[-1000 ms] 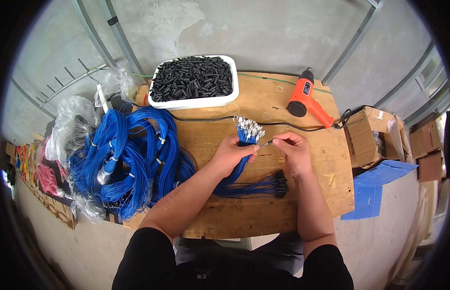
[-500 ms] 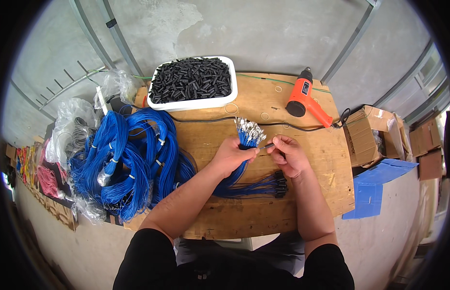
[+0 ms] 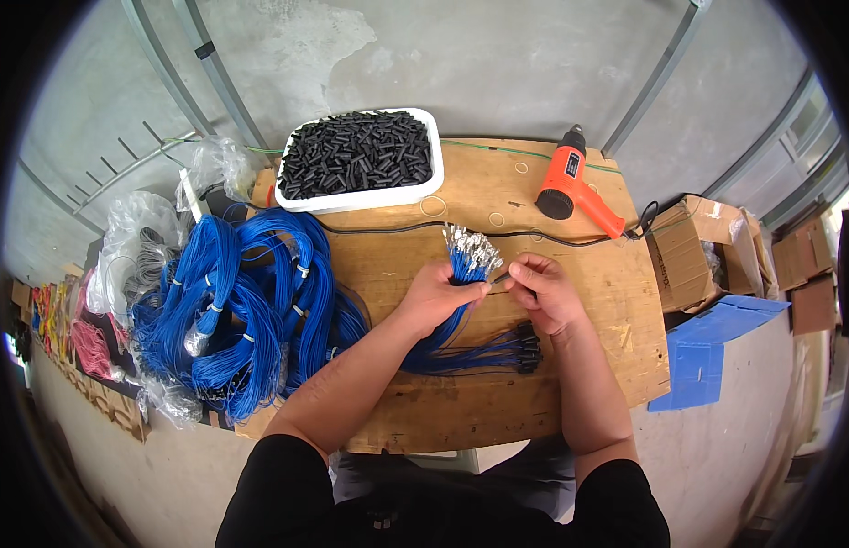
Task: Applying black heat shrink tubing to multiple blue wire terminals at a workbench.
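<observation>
My left hand (image 3: 439,297) is closed round a bundle of blue wires (image 3: 463,267), whose silvery metal terminals (image 3: 472,247) fan out above the fist. Just right of the terminals, my right hand (image 3: 541,290) pinches a short black sleeve (image 3: 503,277) between thumb and fingertips, its tip close to the bundle. Whether the sleeve touches a wire is too small to tell. Beneath my hands, more blue wires run across the wooden table to a cluster of black ends (image 3: 527,349) by my right forearm.
A white tub (image 3: 351,203) heaped with black sleeves (image 3: 356,153) stands at the back. Right of it lies an orange heat gun (image 3: 571,187). Coiled blue wires (image 3: 251,310) and clear plastic bags (image 3: 119,265) fill the left side. A cardboard box (image 3: 689,251) sits beyond the right edge.
Both hands keep nearly the same place and grip. The right fingers have shifted slightly round the black sleeve, and less of it shows. The whole view has moved a little.
</observation>
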Demonstrator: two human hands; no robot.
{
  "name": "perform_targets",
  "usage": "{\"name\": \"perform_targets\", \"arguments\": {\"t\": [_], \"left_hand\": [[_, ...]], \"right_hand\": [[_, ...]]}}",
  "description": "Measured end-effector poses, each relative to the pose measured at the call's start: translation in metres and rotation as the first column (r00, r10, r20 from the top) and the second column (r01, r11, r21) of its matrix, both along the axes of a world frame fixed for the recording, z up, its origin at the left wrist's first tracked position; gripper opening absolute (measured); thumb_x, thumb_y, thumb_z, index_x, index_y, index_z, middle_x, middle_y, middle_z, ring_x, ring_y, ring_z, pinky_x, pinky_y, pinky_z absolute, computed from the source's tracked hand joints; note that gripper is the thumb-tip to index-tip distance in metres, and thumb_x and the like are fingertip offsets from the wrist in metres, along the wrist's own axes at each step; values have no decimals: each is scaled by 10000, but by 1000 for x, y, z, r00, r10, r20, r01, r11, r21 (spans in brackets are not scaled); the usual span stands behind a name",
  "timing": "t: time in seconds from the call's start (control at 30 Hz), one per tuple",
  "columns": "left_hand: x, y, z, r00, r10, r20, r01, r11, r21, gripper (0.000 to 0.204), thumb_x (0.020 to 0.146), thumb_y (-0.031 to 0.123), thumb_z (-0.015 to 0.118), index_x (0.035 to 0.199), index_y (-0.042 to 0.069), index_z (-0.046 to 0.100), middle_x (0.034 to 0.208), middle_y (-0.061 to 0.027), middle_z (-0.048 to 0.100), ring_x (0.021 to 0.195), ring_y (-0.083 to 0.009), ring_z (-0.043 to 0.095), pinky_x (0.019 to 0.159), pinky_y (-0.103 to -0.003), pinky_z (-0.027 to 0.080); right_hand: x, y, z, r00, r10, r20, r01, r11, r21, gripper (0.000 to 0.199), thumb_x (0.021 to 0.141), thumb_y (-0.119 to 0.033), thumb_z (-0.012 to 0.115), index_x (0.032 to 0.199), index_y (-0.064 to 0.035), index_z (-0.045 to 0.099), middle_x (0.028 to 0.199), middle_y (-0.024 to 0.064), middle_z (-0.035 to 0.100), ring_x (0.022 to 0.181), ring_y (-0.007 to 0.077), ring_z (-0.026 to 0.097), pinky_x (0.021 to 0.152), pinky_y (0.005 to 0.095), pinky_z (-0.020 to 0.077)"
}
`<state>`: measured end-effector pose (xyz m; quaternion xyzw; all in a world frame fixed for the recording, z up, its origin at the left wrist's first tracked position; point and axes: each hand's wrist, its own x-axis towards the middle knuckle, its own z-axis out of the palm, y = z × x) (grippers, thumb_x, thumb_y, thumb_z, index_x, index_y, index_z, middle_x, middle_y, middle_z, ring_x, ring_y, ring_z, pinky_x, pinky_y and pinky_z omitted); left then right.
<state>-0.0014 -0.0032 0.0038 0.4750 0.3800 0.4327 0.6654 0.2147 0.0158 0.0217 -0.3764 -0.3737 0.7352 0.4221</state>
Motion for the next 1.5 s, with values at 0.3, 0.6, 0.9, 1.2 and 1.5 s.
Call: {"name": "perform_targets", "arguments": {"t": [0.3,0.6,0.9,1.2,1.5], "left_hand": [[2,-1,0,996,-23,82,28,998,-63,212,885,123,739,1035,-10,670,842,-47,674,729,-124,626,677,-266,519],[1,1,-4,997,-47,69,56,989,-134,214,894,144,735,1040,1,671,890,-71,699,712,-134,645,640,-275,529],[3,1,0,995,-4,99,12,997,-77,158,891,104,725,1003,11,666,806,-34,653,684,-115,600,633,-265,499],[3,4,-7,988,-24,154,41,993,-106,165,886,128,737,978,1,688,828,-58,684,698,-128,638,634,-262,527],[3,0,2,983,84,165,-58,986,-159,142,891,112,724,954,-7,678,830,-71,685,702,-142,645,638,-277,530]], "right_hand": [[-7,-5,9,975,-162,154,138,978,157,134,890,-104,722,980,-15,678,733,-55,574,533,2,361,472,192,246],[-7,-6,4,981,-135,141,110,979,174,73,892,-85,711,919,-27,675,702,-60,569,548,1,378,484,191,258],[-12,-9,6,973,-139,183,89,962,260,65,888,-69,709,889,-27,660,710,-50,571,564,-6,388,488,186,266],[-13,-9,13,984,-155,88,135,970,204,99,910,-115,702,968,-38,681,776,-2,656,550,7,398,481,187,277],[-7,-7,5,985,-142,99,118,970,212,42,875,-51,700,879,-37,660,738,-8,643,530,2,387,469,191,269]]}}
